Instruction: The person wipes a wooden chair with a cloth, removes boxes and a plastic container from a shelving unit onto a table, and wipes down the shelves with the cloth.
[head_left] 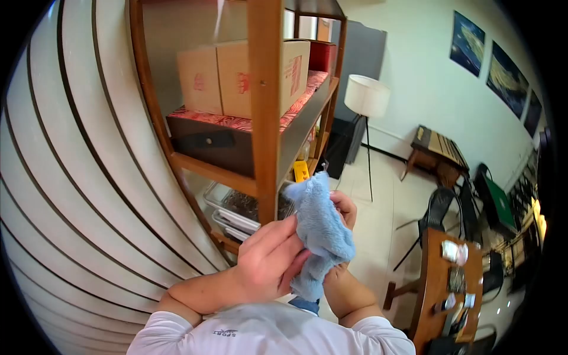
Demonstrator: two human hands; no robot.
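Note:
A fluffy light-blue cloth [322, 222] is bunched up in front of my chest, held between both hands. My left hand [266, 257] grips its left side, with the fingers closed against the fabric. On the far right side of the cloth, my right hand [344, 210] has its fingers curled at the edge; the rest of that hand is partly hidden behind the cloth. Just beyond my hands stands a wooden shelf unit [264, 118], its front post close to the cloth.
Cardboard boxes [234, 80] sit on a dark drawer box [213, 142] on the shelf. Clear plastic containers [236, 204] are lower down. A slatted wall [89, 177] runs along the left. To the right are a floor lamp [367, 94], a black chair [439, 213] and a wooden table [435, 272] with small items.

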